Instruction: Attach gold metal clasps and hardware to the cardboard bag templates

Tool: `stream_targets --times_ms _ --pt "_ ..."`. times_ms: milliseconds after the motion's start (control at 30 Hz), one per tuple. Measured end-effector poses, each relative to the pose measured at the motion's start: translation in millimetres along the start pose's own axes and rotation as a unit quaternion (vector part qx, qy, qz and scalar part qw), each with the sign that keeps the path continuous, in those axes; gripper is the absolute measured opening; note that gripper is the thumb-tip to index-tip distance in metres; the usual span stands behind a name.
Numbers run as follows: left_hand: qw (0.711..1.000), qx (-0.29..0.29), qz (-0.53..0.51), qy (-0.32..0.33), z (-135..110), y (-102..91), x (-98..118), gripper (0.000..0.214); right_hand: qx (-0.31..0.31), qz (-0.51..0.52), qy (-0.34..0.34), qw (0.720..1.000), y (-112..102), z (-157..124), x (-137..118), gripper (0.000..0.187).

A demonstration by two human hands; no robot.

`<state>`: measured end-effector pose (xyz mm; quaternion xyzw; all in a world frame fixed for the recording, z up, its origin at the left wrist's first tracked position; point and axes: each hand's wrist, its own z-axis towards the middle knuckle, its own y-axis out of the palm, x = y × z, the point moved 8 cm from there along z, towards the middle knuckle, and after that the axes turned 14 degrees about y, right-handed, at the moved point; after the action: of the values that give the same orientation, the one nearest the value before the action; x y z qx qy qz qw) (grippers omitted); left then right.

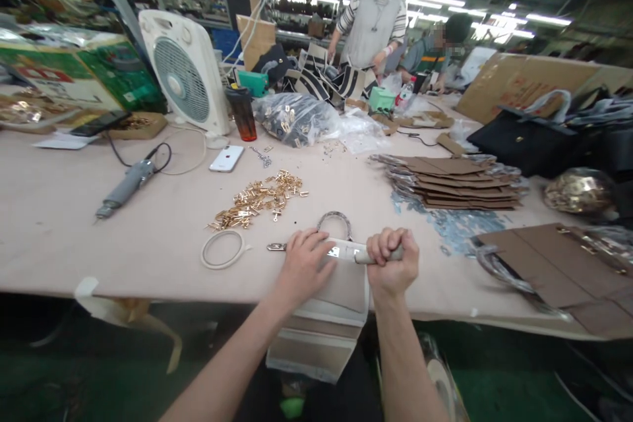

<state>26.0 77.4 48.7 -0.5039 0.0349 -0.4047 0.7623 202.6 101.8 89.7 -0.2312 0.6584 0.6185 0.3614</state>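
Note:
A beige handbag [341, 290] hangs over the front table edge, with its lower part below the tabletop. Its looped handle [334, 215], which looks wrapped, stands up at the far side. My left hand [309, 264] lies flat on the upper part of the bag, fingers stretched out. A small dark strap end with a metal fitting [275, 247] sticks out left of it. My right hand [394, 260] is closed in a fist round a pale cylindrical piece [364, 256] at the bag's right top corner; whether it belongs to the bag I cannot tell.
Left of the bag lie a tape roll [223, 250], gold metal fittings [262, 198], a phone [226, 159] and a corded electric screwdriver [126, 190]. A fan [185, 72] stands behind. On the right are stacked brown bag pieces [450, 181] and a brown bag [554, 264]. Two people work beyond.

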Motion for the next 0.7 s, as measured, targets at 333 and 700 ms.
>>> stream_targets --times_ms 333,700 --pt "0.997 0.042 -0.047 -0.038 -1.8 -0.8 -10.1 0.025 -0.015 -0.037 -0.041 0.998 12.2 -3.4 33.6 0.041" --pt "0.994 0.056 -0.080 -0.055 -1.2 -1.8 -14.4 0.019 -0.041 -0.060 -0.105 0.992 14.2 -20.4 44.4 0.038"
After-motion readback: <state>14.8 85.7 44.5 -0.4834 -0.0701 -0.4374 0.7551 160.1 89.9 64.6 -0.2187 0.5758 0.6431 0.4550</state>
